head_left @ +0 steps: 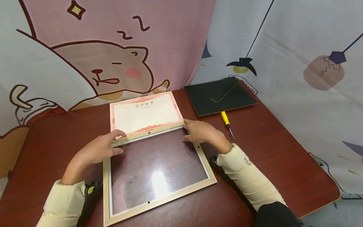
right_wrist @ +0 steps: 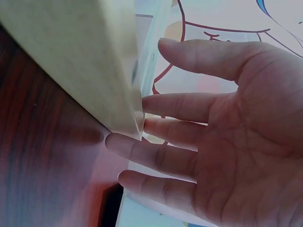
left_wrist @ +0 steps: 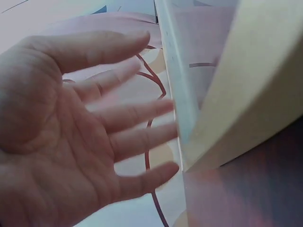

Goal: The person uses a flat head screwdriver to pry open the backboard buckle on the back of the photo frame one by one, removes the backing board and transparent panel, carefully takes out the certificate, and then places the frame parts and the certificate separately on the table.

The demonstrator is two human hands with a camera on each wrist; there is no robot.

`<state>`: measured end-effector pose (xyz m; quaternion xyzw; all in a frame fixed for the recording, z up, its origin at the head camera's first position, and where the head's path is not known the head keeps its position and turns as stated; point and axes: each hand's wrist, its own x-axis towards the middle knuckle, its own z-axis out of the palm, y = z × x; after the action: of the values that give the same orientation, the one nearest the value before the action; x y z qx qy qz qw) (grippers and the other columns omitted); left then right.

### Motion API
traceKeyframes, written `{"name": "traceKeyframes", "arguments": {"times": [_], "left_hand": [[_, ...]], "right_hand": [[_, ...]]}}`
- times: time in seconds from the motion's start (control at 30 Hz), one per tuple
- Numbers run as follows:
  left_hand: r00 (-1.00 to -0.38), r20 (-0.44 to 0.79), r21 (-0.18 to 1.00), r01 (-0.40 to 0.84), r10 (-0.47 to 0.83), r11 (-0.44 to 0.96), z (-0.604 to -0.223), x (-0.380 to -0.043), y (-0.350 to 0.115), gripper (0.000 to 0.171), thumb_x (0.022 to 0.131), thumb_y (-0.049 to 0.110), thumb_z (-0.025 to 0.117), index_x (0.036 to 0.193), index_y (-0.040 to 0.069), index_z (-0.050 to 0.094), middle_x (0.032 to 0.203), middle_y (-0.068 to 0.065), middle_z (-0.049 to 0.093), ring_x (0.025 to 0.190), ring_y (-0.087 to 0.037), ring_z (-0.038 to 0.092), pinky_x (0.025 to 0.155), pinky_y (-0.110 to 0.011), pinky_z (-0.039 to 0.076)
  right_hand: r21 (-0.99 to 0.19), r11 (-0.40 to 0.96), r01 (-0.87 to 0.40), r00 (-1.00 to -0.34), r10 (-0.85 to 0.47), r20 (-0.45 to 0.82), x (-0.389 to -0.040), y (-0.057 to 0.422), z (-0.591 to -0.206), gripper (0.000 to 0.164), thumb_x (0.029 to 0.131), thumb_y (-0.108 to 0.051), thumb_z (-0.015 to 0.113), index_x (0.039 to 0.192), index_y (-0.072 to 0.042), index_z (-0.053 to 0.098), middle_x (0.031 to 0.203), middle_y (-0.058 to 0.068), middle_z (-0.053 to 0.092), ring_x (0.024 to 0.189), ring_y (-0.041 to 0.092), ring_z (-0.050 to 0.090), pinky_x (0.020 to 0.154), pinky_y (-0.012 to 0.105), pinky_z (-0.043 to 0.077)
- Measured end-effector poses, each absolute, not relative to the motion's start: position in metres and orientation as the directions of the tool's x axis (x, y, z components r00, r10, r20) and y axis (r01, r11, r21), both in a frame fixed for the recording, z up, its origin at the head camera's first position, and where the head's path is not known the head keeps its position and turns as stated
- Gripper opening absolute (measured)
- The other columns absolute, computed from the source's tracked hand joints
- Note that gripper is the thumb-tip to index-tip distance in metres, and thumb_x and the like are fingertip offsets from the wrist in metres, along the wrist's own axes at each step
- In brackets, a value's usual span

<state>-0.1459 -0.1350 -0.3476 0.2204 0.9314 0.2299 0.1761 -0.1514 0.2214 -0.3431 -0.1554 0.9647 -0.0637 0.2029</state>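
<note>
A pale wooden picture frame (head_left: pixel 211 182) with a clear panel (head_left: pixel 158 164) lies on the table, small dark tabs along its sides. At its far left corner is my left hand (head_left: pixel 97 148), fingers spread and fairly straight in the left wrist view, their tips close to the frame edge (left_wrist: pixel 246 90). My right hand (head_left: pixel 202 132) is at the far right corner. Its extended fingertips (right_wrist: pixel 113 142) reach the frame's corner in the right wrist view, the thumb held apart. Just beyond the frame lies a certificate (head_left: pixel 146 115) with a red patterned border, its near edge beside the frame's far bar.
A dark backing board (head_left: pixel 204 99) with a thin bent metal piece (head_left: pixel 227 94) on it lies at the back right. Near its front edge is a yellow-handled screwdriver (head_left: pixel 225 119). Printed cloth (head_left: pixel 175 37) hangs behind the brown table (head_left: pixel 272 151).
</note>
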Motion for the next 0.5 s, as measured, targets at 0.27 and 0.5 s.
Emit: {"name": "traceKeyframes", "arguments": {"times": [0.27, 0.5], "left_hand": [[-0.789, -0.266, 0.433, 0.416, 0.554, 0.800, -0.346, -0.143, -0.132, 0.045, 0.092, 0.024, 0.065, 0.133, 0.007, 0.060, 0.145, -0.031, 0.041, 0.129, -0.051, 0.043, 0.099, -0.063, 0.037], [-0.795, -0.289, 0.399, 0.407, 0.534, 0.822, -0.349, -0.137, -0.123, 0.054, 0.094, 0.029, 0.063, 0.140, 0.006, 0.052, 0.148, -0.032, 0.035, 0.133, -0.051, 0.037, 0.097, -0.073, 0.029]], "right_hand": [[-0.206, 0.929, -0.307, -0.858, -0.364, -0.362, -0.153, 0.223, -0.345, 0.062, 0.094, -0.033, 0.063, 0.146, -0.007, 0.044, 0.160, 0.013, 0.025, 0.140, 0.028, 0.037, 0.111, 0.045, 0.034], [-0.228, 0.919, -0.321, -0.845, -0.387, -0.370, -0.152, 0.221, -0.348, 0.063, 0.094, -0.033, 0.063, 0.148, -0.009, 0.041, 0.160, 0.017, 0.020, 0.141, 0.029, 0.035, 0.111, 0.044, 0.034]]}}
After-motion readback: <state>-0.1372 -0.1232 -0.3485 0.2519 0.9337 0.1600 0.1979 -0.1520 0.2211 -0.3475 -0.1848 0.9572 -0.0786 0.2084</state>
